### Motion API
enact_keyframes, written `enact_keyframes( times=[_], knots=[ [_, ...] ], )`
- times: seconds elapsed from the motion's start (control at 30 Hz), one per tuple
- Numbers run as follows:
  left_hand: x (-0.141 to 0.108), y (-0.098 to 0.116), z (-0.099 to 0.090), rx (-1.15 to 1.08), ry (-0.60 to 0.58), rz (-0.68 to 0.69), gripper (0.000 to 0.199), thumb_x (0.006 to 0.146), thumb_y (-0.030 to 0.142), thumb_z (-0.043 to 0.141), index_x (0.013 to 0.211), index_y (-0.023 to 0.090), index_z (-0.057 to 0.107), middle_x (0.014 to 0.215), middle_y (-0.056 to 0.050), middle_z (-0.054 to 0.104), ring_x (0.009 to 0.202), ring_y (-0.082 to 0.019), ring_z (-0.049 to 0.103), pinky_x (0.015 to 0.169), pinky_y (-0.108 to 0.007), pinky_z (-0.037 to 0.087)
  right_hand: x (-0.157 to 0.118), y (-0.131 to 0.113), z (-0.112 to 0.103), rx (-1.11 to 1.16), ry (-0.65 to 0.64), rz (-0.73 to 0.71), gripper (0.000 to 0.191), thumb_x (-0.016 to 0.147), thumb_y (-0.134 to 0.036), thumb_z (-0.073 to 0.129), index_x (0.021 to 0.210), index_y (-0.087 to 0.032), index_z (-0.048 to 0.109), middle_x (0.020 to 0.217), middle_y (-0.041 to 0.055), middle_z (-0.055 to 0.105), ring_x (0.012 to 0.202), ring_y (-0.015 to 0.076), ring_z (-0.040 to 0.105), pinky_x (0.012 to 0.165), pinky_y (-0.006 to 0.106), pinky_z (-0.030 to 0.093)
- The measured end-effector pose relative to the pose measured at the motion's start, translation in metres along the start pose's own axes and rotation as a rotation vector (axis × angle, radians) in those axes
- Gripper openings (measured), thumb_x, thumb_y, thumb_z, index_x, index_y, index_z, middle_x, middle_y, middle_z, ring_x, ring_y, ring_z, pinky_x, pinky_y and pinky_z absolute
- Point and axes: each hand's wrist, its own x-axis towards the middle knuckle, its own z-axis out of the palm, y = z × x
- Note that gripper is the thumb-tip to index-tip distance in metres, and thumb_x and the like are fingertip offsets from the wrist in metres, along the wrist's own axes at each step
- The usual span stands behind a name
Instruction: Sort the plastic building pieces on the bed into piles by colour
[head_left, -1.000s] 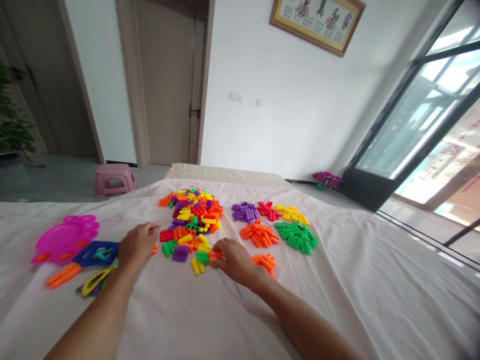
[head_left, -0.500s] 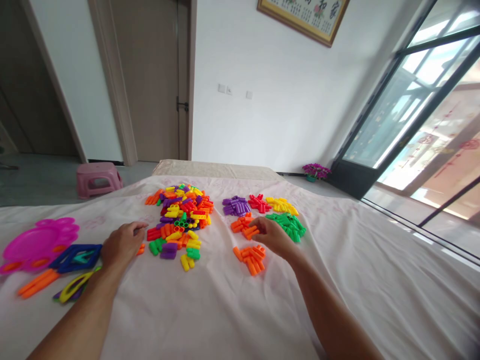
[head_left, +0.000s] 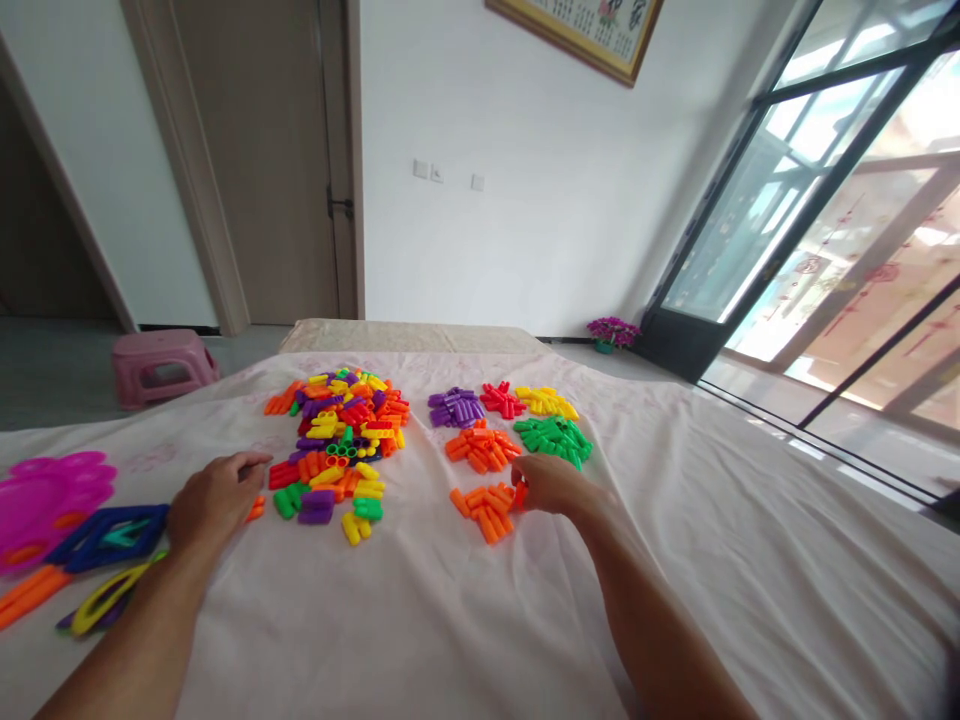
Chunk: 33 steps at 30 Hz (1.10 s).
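Pale cloth (head_left: 360,620) fills the lower frame; right of centre, the right hand (head_left: 555,485) pinches an orange piece (head_left: 520,496); at lower left, the left hand (head_left: 216,498) curls loosely, its hold unclear; too low a sweep could scatter the green pile (head_left: 555,438).

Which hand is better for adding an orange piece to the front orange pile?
The right hand, I think: it seems to hold an orange piece at the edge of the front pile. The left hand is farther away, left of the mixed pile.
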Motion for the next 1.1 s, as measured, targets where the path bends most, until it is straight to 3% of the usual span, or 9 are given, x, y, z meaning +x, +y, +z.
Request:
enact_keyframes(
  times=[0.1, 0.23, 0.37, 0.47, 0.53, 0.8, 0.97, 1.1],
  knots=[
    [0.000, -0.001, 0.001, -0.007, 0.007, 0.014, 0.043, 0.094, 0.043, 0.044, 0.118, 0.027, 0.075, 0.129, -0.008, 0.071, 0.099, -0.029, 0.066, 0.073, -0.036, 0.048, -0.002, 0.001, -0.003, 0.142, -0.079, -0.021, 0.043, 0.061, -0.011, 0.079, 0.102, -0.023, 0.077, 0.087, 0.0031, 0.075, 0.075, 0.0183, 0.067, 0.060, 0.024, 0.043],
    [-0.001, 0.000, 0.001, -0.010, -0.014, -0.003, 0.042, 0.095, 0.043, 0.044, 0.121, 0.027, 0.074, 0.130, -0.007, 0.070, 0.099, -0.027, 0.065, 0.074, -0.034, 0.047, -0.009, 0.005, -0.015, 0.325, -0.183, 0.028, 0.053, 0.069, -0.004, 0.063, 0.118, -0.021, 0.073, 0.086, 0.0028, 0.076, 0.060, 0.0141, 0.064, 0.053, 0.024, 0.043],
    [-0.001, 0.002, -0.001, 0.012, -0.019, -0.026, 0.041, 0.094, 0.042, 0.046, 0.121, 0.029, 0.073, 0.131, -0.006, 0.070, 0.101, -0.028, 0.065, 0.076, -0.035, 0.047, -0.012, 0.000, -0.028, 0.267, 0.023, 0.034, 0.035, 0.080, -0.007, 0.058, 0.108, -0.018, 0.075, 0.087, 0.0046, 0.075, 0.069, 0.0156, 0.067, 0.061, 0.025, 0.043],
    [-0.004, 0.004, -0.003, -0.002, -0.010, -0.005, 0.043, 0.094, 0.043, 0.043, 0.119, 0.028, 0.074, 0.131, -0.008, 0.070, 0.102, -0.030, 0.065, 0.076, -0.038, 0.047, -0.011, -0.022, -0.027, 0.260, 0.205, -0.057, 0.025, 0.084, -0.011, 0.057, 0.099, -0.020, 0.076, 0.090, 0.0041, 0.075, 0.078, 0.0170, 0.067, 0.066, 0.026, 0.042],
    [-0.006, 0.006, -0.005, -0.020, 0.001, 0.010, 0.044, 0.094, 0.043, 0.042, 0.118, 0.026, 0.075, 0.130, -0.010, 0.071, 0.103, -0.031, 0.066, 0.077, -0.039, 0.048, -0.011, -0.044, -0.019, 0.312, 0.246, -0.143, 0.025, 0.086, -0.013, 0.056, 0.100, -0.021, 0.076, 0.091, 0.0035, 0.076, 0.081, 0.0176, 0.067, 0.068, 0.026, 0.043],
    [-0.008, 0.009, -0.006, -0.010, 0.038, 0.013, 0.042, 0.091, 0.040, 0.046, 0.116, 0.028, 0.077, 0.127, -0.008, 0.073, 0.107, -0.028, 0.068, 0.078, -0.034, 0.049, -0.003, -0.124, 0.038, 0.441, 0.112, -0.439, 0.035, 0.089, -0.016, 0.061, 0.123, -0.021, 0.070, 0.118, 0.0084, 0.072, 0.098, 0.0193, 0.068, 0.086, 0.028, 0.050],
    [-0.007, 0.008, -0.003, -0.006, 0.053, 0.028, 0.041, 0.092, 0.038, 0.045, 0.116, 0.028, 0.077, 0.125, -0.007, 0.075, 0.105, -0.026, 0.069, 0.077, -0.031, 0.049, 0.014, -0.151, 0.047, 0.403, 0.106, -0.483, 0.042, 0.094, -0.027, 0.064, 0.135, -0.019, 0.063, 0.125, 0.0117, 0.066, 0.099, 0.0212, 0.067, 0.087, 0.031, 0.051],
    [-0.006, 0.006, -0.002, -0.020, 0.058, 0.032, 0.042, 0.091, 0.039, 0.045, 0.115, 0.028, 0.077, 0.126, -0.007, 0.074, 0.106, -0.027, 0.068, 0.077, -0.033, 0.048, 0.027, -0.164, 0.048, 0.326, 0.083, -0.529, 0.040, 0.090, -0.033, 0.072, 0.129, -0.022, 0.066, 0.124, 0.0103, 0.065, 0.106, 0.0244, 0.065, 0.087, 0.031, 0.049]
  ],
)
